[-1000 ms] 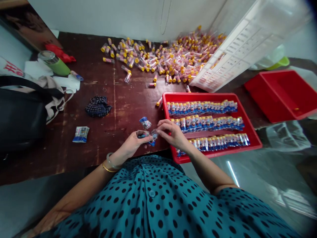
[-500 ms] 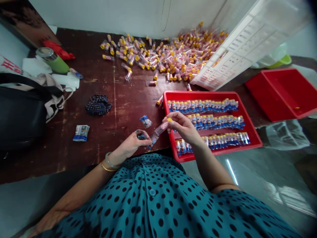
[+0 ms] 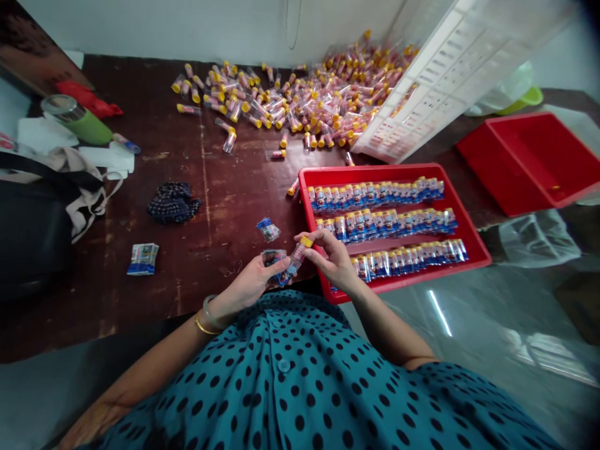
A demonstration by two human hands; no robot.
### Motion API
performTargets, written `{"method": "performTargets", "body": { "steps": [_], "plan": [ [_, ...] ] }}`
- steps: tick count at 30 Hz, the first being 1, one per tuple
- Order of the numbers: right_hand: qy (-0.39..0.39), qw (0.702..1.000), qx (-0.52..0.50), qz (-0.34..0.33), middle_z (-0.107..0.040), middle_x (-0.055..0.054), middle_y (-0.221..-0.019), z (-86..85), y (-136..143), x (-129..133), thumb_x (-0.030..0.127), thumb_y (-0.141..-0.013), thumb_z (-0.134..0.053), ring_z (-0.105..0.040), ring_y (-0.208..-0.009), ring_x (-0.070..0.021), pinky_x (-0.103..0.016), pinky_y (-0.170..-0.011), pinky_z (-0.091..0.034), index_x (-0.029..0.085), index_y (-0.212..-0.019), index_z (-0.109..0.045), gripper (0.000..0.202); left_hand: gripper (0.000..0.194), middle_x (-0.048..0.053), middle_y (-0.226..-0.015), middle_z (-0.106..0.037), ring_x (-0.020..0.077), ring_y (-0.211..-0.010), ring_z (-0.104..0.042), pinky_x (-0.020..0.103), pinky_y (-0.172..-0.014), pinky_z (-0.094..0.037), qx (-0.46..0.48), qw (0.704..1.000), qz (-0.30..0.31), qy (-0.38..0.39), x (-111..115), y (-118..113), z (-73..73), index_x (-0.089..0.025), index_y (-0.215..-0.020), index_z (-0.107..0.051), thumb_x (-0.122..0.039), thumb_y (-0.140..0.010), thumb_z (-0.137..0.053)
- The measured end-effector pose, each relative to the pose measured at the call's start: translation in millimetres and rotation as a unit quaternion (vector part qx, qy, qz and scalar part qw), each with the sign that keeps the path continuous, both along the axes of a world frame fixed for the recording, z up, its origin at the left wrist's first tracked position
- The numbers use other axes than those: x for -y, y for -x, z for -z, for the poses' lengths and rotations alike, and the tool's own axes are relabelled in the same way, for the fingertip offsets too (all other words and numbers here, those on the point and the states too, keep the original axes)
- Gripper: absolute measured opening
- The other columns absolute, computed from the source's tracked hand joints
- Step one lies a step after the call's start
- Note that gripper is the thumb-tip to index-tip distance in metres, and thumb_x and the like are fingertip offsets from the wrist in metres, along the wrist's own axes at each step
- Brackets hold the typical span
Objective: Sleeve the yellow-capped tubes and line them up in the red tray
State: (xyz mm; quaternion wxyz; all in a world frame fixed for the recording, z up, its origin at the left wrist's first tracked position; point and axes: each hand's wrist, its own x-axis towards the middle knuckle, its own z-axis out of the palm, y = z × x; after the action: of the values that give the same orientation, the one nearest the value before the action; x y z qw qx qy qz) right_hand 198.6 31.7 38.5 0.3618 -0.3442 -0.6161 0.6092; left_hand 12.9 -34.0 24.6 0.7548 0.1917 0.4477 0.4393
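My left hand [image 3: 250, 282] is closed on small printed plastic sleeves [image 3: 274, 255], blue at one end, pinched between thumb and fingers. My right hand [image 3: 335, 261] grips a clear tube [image 3: 299, 252] by its yellow cap. The tube's lower end lies at the front sleeve and appears to be inside it. A few loose sleeves [image 3: 269, 229] rest on the table just beyond my left hand. Beside my right hand, the red tray [image 3: 482, 259] holds three rows of yellow-capped tubes in printed sleeves [image 3: 398, 262].
A heap of yellow-capped tubes [image 3: 323, 103] spreads along the wall, beside a tilted white basket [image 3: 422, 81]. At right stands a red bin [image 3: 510, 169]. On the left are a sleeve stack [image 3: 143, 259], dark checked cloth [image 3: 172, 203], green bottle [image 3: 89, 125] and black bag [image 3: 32, 231].
My right hand has brought the tube down and left, so its lower end has gone further into the sleeve at my left hand. The whole view has shifted slightly.
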Motion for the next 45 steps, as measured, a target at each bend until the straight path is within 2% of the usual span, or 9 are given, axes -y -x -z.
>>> {"method": "performTargets", "body": {
  "steps": [5, 13, 20, 26, 31, 35, 38, 41, 45],
  "plan": [
    [0.047, 0.995, -0.034, 0.084, -0.070, -0.007, -0.113, 9.0, 4, 17, 0.042, -0.090, -0.065, -0.067, -0.104, -0.0209, -0.038, -0.095, -0.052, 0.023, -0.093, -0.056, 0.020, 0.029, 0.000, -0.081, -0.072, 0.0141, -0.070, -0.064, 0.029, -0.072, -0.053, 0.014, 1.000, 0.005, -0.005, -3, -8, -5.3, -0.018, -0.093, -0.072, -0.037, -0.074, -0.082],
    [-0.050, 0.995, 0.022, 0.080, -0.072, -0.005, -0.115, 11.4, 9, 31, 0.035, -0.082, -0.075, -0.064, -0.116, -0.0234, -0.046, -0.117, -0.032, 0.026, -0.100, -0.060, 0.025, 0.028, 0.003, -0.086, -0.074, 0.0194, -0.085, -0.066, 0.030, -0.078, -0.053, -0.045, 0.997, -0.042, -0.054, -11, -15, -13.9, -0.018, -0.084, -0.073, -0.037, -0.068, -0.084],
    [-0.068, 0.996, 0.023, 0.060, -0.072, -0.005, -0.114, 12.8, 6, 24, 0.032, -0.085, -0.073, -0.065, -0.114, -0.0228, -0.047, -0.118, -0.029, 0.026, -0.098, -0.061, 0.019, 0.025, 0.000, -0.074, -0.070, 0.0175, -0.079, -0.064, 0.027, -0.075, -0.052, -0.065, 0.995, -0.047, -0.053, -14, -15, -16.3, -0.019, -0.081, -0.075, -0.036, -0.067, -0.086],
    [0.010, 0.996, -0.041, 0.076, -0.068, -0.005, -0.112, 10.1, 13, 24, 0.041, -0.088, -0.067, -0.065, -0.106, -0.0211, -0.039, -0.099, -0.050, 0.027, -0.107, -0.056, 0.027, 0.033, 0.003, -0.087, -0.074, 0.0180, -0.085, -0.064, 0.028, -0.080, -0.052, -0.072, 0.996, -0.042, -0.034, -18, -16, -12.7, -0.020, -0.093, -0.076, -0.041, -0.068, -0.085],
    [-0.001, 0.984, -0.027, 0.178, -0.067, -0.005, -0.102, 14.3, -29, -29, 0.042, -0.093, -0.058, -0.066, -0.094, -0.0175, -0.032, -0.085, -0.054, 0.026, -0.129, -0.045, 0.041, 0.038, 0.004, -0.089, -0.071, 0.0168, -0.076, -0.063, 0.028, -0.067, -0.054, -0.073, 0.997, 0.005, 0.015, -24, -12, -1.8, -0.020, -0.102, -0.075, -0.046, -0.075, -0.078],
    [-0.097, 0.935, 0.156, 0.302, -0.066, -0.004, -0.092, 17.5, -111, -98, 0.043, -0.089, -0.059, -0.062, -0.078, -0.0162, -0.029, -0.073, -0.051, 0.020, -0.132, -0.047, 0.050, 0.032, 0.002, -0.079, -0.067, 0.0164, -0.071, -0.062, 0.026, -0.060, -0.053, -0.067, 0.997, 0.024, 0.035, -24, -5, 4.1, -0.021, -0.093, -0.075, -0.047, -0.075, -0.077],
    [-0.124, 0.896, 0.317, 0.285, -0.068, -0.005, -0.087, 24.4, -154, -127, 0.040, -0.087, -0.062, -0.062, -0.077, -0.0183, -0.032, -0.074, -0.049, 0.016, -0.124, -0.056, 0.045, 0.031, 0.002, -0.076, -0.066, 0.0171, -0.069, -0.062, 0.025, -0.055, -0.050, -0.078, 0.995, 0.042, 0.042, -20, -2, 6.0, -0.021, -0.089, -0.074, -0.048, -0.074, -0.078],
    [-0.145, 0.878, 0.382, 0.251, -0.070, -0.006, -0.089, 26.4, -162, -135, 0.040, -0.087, -0.063, -0.063, -0.075, -0.0188, -0.033, -0.075, -0.049, 0.016, -0.122, -0.060, 0.043, 0.031, 0.003, -0.078, -0.067, 0.0172, -0.070, -0.063, 0.026, -0.059, -0.053, -0.079, 0.995, 0.037, 0.045, -18, 1, 7.5, -0.022, -0.091, -0.075, -0.047, -0.074, -0.079],
    [-0.214, 0.860, 0.361, 0.291, -0.070, -0.009, -0.091, 13.0, -127, -140, 0.041, -0.090, -0.058, -0.062, -0.072, -0.0184, -0.033, -0.073, -0.049, 0.014, -0.111, -0.065, 0.035, 0.034, 0.006, -0.087, -0.072, 0.0204, -0.079, -0.068, 0.031, -0.068, -0.057, -0.074, 0.997, -0.007, 0.035, -16, 5, 10.2, -0.020, -0.095, -0.073, -0.046, -0.074, -0.078]
  ]
}}
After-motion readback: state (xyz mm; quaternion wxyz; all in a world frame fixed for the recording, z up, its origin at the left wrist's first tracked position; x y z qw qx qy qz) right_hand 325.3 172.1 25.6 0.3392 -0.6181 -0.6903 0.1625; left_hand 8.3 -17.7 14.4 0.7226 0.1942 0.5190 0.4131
